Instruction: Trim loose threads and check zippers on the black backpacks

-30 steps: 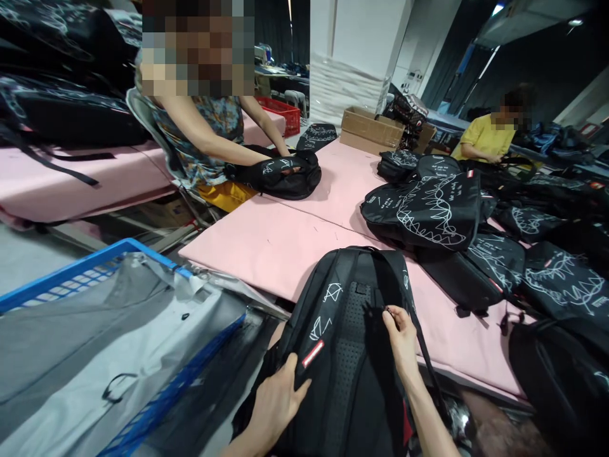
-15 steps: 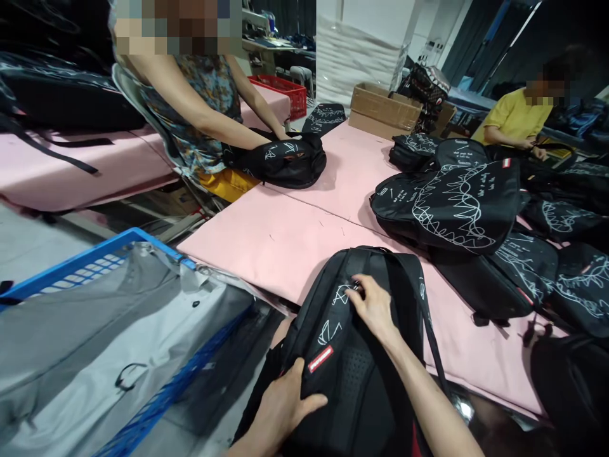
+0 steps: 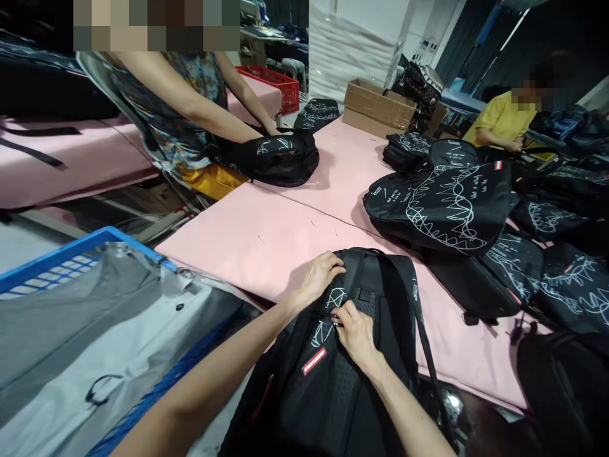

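Observation:
A black backpack (image 3: 380,387) stands at the table's near edge, its padded back and shoulder straps facing me. White scribbled lines and a red label (image 3: 314,361) mark its left strap (image 3: 328,317). With fingers curled over the upper edge of that strap, my left hand (image 3: 324,274) grips it near the bag's top. My right hand (image 3: 356,330) is closed on a small dark metal piece (image 3: 336,320), mostly hidden by the fingers, so its kind is unclear. That piece rests against the strap, just above the label.
A pink-covered table (image 3: 285,222) spreads ahead. Several printed black backpacks (image 3: 442,206) are piled at right. To my left is a blue crate (image 3: 109,238) lined with grey cloth. Across the table, a person (image 3: 190,95) handles another bag; someone in yellow (image 3: 499,120) sits farther back.
My left hand has moved up from beside the red label to the strap's upper part. My right hand has slid down the strap with the metal piece.

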Motion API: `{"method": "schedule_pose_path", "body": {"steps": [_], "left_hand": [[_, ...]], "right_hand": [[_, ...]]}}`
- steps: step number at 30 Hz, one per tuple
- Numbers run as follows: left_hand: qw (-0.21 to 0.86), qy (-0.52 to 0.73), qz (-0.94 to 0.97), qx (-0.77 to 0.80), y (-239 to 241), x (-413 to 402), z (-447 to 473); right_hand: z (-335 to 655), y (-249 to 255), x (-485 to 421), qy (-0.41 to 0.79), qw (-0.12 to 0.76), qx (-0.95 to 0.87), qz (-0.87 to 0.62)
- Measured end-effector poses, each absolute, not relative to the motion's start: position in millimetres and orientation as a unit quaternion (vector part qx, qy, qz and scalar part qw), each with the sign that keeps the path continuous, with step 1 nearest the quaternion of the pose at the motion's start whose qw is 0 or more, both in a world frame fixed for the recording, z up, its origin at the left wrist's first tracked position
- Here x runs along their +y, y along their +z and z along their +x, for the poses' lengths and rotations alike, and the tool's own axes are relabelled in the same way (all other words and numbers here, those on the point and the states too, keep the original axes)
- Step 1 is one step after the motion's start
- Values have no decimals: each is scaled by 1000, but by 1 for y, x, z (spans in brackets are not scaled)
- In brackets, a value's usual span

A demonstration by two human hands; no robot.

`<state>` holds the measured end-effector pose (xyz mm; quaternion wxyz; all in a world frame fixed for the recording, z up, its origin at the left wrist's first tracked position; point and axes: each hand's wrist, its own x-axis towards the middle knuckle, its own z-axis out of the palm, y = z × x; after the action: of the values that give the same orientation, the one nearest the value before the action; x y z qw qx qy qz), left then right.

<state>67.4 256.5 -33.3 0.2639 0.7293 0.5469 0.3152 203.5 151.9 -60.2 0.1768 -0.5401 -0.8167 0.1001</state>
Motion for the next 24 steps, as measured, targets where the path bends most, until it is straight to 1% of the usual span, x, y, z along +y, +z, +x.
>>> {"method": "schedule_pose_path", "body": {"steps": [2, 4, 8, 10, 14, 20, 24], "left_hand": [[237, 278, 743, 560, -33, 255, 67], [229, 249, 744, 576, -30, 251, 64], [306, 244, 680, 620, -24, 247, 62], [332, 247, 656, 631, -22, 248, 61], [359, 248, 638, 635, -19, 248, 59], [382, 256, 620, 636, -14, 243, 62], [386, 263, 612, 638, -16, 244, 63]], "right_hand": [[205, -60, 153, 109, 182, -819, -533], [210, -60, 156, 129, 207, -816, -525], [224, -51, 166, 140, 288, -761, -565], [231, -42, 175, 121, 301, -730, -602], [234, -25, 197, 67, 270, -715, -641], [217, -11, 223, -21, 184, -770, -610], [210, -6, 230, -27, 143, -784, -603]]}}
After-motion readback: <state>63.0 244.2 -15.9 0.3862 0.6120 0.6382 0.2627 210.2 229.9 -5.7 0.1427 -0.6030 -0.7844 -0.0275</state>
